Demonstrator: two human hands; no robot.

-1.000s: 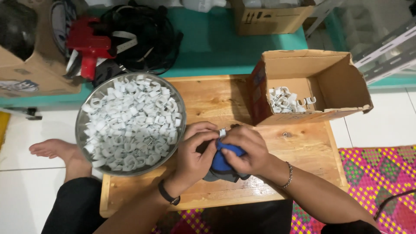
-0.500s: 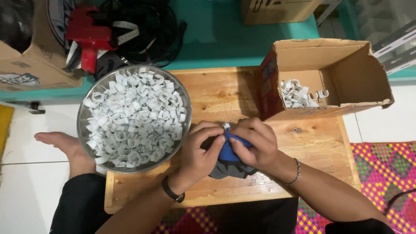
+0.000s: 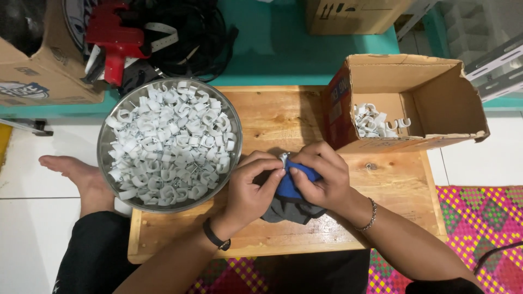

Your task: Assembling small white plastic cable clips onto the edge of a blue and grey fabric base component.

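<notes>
My left hand and my right hand meet over the middle of a low wooden table. Both pinch a small white cable clip with a nail, held on top of a blue pad that rests on a dark grey cloth. My right hand also presses on the blue pad. A round metal bowl heaped with several white cable clips stands at the table's left end. An open cardboard box at the right end holds several more white clips.
A small metal piece lies on the wood by the box. A red tool and black cables sit on the teal floor behind. Another cardboard box stands far left, one more at the back. My bare foot rests left.
The view has shifted slightly. My hands have stayed together on the blue pad, with the fingers working the small clip at its top.
</notes>
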